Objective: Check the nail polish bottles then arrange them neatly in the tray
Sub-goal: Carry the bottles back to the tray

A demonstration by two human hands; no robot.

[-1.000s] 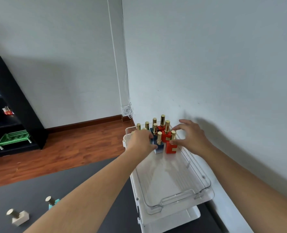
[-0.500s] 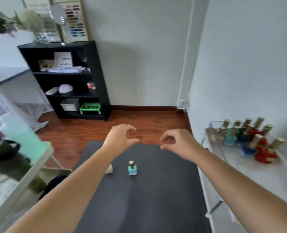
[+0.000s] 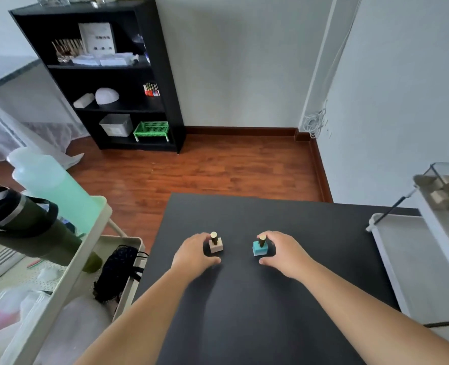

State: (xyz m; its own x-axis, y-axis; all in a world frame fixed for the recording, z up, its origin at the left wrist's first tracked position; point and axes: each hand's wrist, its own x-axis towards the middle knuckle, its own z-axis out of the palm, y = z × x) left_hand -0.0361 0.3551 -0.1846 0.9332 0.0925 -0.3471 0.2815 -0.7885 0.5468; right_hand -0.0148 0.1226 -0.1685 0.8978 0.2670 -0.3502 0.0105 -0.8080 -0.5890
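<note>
Black mat, left hand cupped open around pink bottle, right hand likewise around teal bottle, no legible labels

This looked like a small home nail-care room. At the upper left of the frame stood a black shelf unit holding a white domed nail lamp, a row of small polish bottles, a printed card and a green plastic basket. A pale utility cart with bottles filled the lower left. In the centre, a dark surface carried two nail polish bottles. Wooden floor and plain white walls ran behind, and a clear tray sat at the right edge.
</note>
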